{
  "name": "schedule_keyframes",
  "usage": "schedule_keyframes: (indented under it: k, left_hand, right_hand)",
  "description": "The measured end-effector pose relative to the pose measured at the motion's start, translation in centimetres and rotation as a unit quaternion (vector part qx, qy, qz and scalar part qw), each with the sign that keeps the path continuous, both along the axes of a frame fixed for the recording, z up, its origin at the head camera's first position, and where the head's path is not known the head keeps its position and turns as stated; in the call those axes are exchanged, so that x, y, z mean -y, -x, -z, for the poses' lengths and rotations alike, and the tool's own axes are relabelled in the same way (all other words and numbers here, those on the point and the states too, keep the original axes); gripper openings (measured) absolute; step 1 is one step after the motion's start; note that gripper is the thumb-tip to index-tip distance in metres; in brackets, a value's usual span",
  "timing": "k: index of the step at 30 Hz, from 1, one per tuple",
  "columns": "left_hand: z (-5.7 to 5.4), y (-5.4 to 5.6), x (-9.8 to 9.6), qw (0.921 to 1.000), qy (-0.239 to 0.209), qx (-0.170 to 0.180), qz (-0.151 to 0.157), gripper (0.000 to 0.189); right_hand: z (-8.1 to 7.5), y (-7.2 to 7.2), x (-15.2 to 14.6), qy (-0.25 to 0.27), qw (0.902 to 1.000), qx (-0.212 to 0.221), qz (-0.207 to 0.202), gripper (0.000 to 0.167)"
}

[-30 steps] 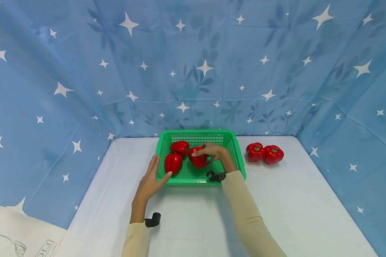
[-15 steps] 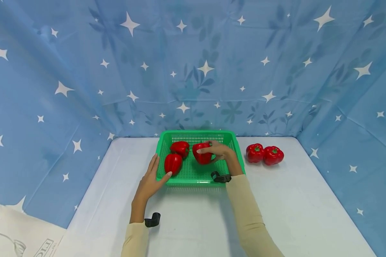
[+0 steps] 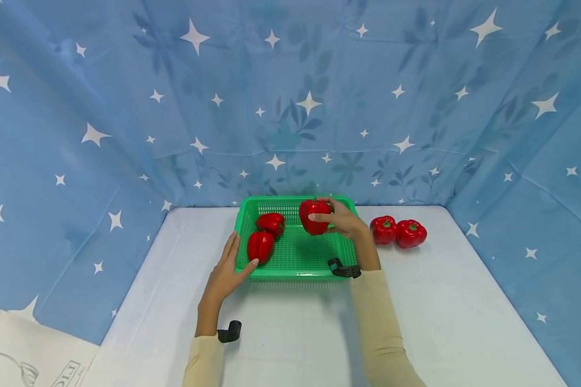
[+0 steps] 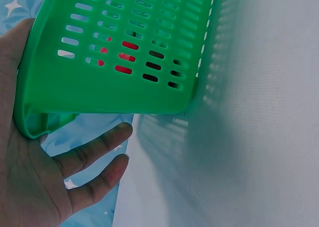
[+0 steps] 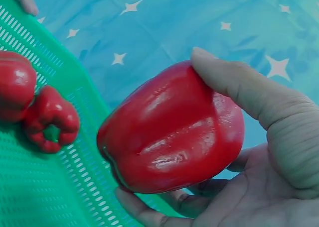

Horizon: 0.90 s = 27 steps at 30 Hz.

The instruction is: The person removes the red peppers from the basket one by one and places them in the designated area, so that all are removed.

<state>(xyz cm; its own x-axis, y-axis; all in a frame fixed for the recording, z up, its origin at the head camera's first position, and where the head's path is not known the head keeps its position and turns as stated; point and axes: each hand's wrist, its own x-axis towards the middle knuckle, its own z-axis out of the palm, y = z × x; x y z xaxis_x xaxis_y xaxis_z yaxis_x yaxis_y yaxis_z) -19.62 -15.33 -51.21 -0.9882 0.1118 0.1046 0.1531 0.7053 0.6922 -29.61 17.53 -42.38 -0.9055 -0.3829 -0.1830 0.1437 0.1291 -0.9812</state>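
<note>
My right hand [image 3: 344,219] grips a red bell pepper [image 3: 314,217] above the right part of the green basket [image 3: 297,273]. In the right wrist view the thumb lies across the top of the bell pepper [image 5: 172,132] and the fingers pass under it. My left hand [image 3: 225,274] rests at the basket's front left corner, thumb along the front rim and fingers along the left side. Two of its fingers [image 4: 102,142] extend free below the rim in the left wrist view. Inside the basket, at the left, lie a rear bell pepper [image 3: 270,222] and a front bell pepper [image 3: 260,247].
To the right of the basket, two more red bell peppers, a left one [image 3: 384,230] and a right one [image 3: 411,233], sit side by side on the white table [image 3: 455,301]. A blue star-patterned curtain [image 3: 281,129] stands behind the table and at both sides.
My right hand has lifted the bell pepper from beside the others, moving it up and to the right. The left hand and the other peppers have stayed in place.
</note>
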Motion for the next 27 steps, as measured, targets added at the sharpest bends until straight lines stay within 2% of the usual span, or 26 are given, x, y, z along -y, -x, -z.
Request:
schedule_keyframes:
  k: [6, 12, 19, 27]
  left_hand:
    - [0.1, 0.0, -0.1, 1.0, 0.005, 0.0, 0.002, 0.093]
    - [0.1, 0.0, 0.0, 1.0, 0.0, -0.002, 0.002, 0.093]
    - [0.1, 0.0, 0.0, 1.0, 0.002, 0.0, 0.002, 0.093]
    - [0.2, 0.0, 0.1, 1.0, 0.001, -0.001, 0.002, 0.093]
  right_hand:
    - [-0.9, -0.9, -1.3, 0.025, 0.999, -0.032, 0.019, 0.073]
    - [-1.2, -1.6, -2.6, 0.029, 0.9962, -0.05, 0.065, 0.074]
    - [-0.7, -2.3, -3.9, 0.048, 0.9913, -0.054, 0.11, 0.078]
    - [0.3, -3.7, -6.1, 0.021, 0.9831, -0.081, 0.163, 0.081]
